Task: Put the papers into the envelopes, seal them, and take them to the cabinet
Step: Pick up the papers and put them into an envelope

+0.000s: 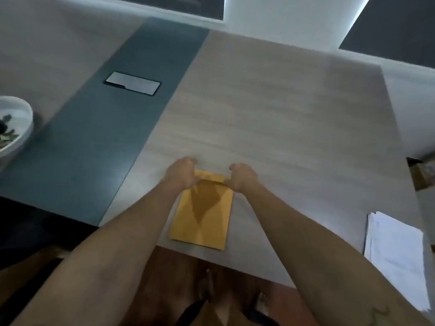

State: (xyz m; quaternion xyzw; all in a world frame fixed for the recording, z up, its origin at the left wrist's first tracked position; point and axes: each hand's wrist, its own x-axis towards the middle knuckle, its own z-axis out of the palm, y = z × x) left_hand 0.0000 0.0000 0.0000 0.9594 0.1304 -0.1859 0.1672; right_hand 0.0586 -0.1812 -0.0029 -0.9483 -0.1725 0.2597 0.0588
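At 6 o'clock of the table (270, 109), close to its near edge, the envelope (202, 217) lies flat, with its long side pointing to 12 o'clock. Your left hand (182, 174) holds its far end at the 11 o'clock corner, and your right hand (241, 178) holds the 1 o'clock corner. The fingers of both are curled on the flap end, though blur hides the exact pinch. Papers (395, 250) lie in a stack at 4 o'clock from the envelope, well apart. A phone (133, 83) lies on the blue strip (94, 149) at 11 o'clock, and a bowl (23, 128) stands at 9 o'clock.
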